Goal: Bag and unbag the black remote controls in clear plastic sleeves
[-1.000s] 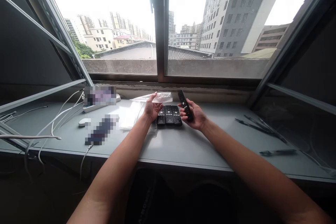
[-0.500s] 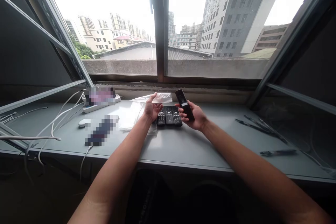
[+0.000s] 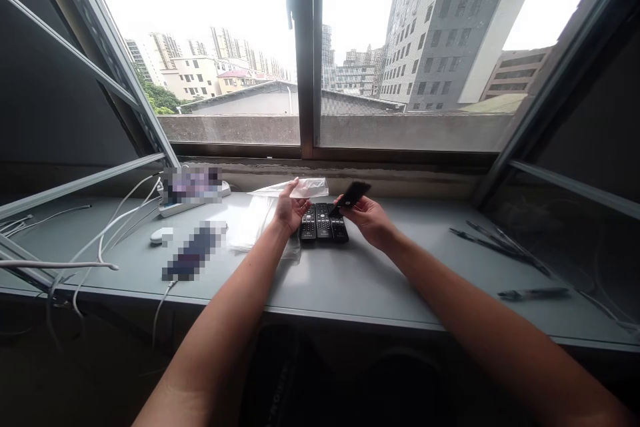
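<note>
- Bag (image 3: 316, 187) of clear film is pinched by the left hand (image 3: 289, 213), fingers half curled, behind the left part of the remote row (image 3: 324, 230).
- Held remote (image 3: 355, 194), blurred, is gripped by the right hand (image 3: 371, 219), fingers closed, over the row's right end; its long axis is slanted, lower end pointed left.

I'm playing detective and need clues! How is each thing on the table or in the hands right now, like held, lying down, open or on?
Held remote: tilted in the right hand
Three remotes: lying side by side, button side up
Held plastic bag: in the left hand; open or closed, can't tell
Other plastic bags: lying flat
Power strip: on or off, can't tell
Pen: lying down
</note>
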The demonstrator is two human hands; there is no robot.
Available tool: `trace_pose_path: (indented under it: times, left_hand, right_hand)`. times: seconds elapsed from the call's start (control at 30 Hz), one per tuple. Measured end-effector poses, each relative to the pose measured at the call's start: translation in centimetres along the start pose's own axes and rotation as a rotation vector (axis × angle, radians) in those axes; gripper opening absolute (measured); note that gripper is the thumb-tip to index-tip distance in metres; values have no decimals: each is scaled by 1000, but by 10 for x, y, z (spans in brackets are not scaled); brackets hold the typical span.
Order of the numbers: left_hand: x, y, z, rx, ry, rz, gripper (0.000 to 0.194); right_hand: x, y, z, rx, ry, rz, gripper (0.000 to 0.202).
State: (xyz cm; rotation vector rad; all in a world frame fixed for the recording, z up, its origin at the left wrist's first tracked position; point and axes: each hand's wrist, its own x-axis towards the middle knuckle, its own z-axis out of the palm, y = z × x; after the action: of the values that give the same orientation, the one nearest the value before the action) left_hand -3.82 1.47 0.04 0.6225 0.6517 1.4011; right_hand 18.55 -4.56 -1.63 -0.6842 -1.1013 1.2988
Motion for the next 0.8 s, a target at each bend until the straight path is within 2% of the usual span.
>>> trace_pose_path:
  times: [0.13, 0.47, 0.63, 0.8]
  left_hand:
    - [1, 0, -1, -9, 5, -8, 43]
    - [-4, 2, 3, -15, 31, -11, 35]
    - [-3, 2, 3, -43, 41, -4, 35]
    - [2, 5, -2, -88, 80, 22, 35]
  right_hand:
    - [-5, -6, 4, -145, -61, -144, 27]
    - [-13, -12, 9, -186, -160, -174, 21]
    - [-6, -3, 6, -155, -90, -51, 32]
    - [-4, 1, 5, -17, -50, 161, 18]
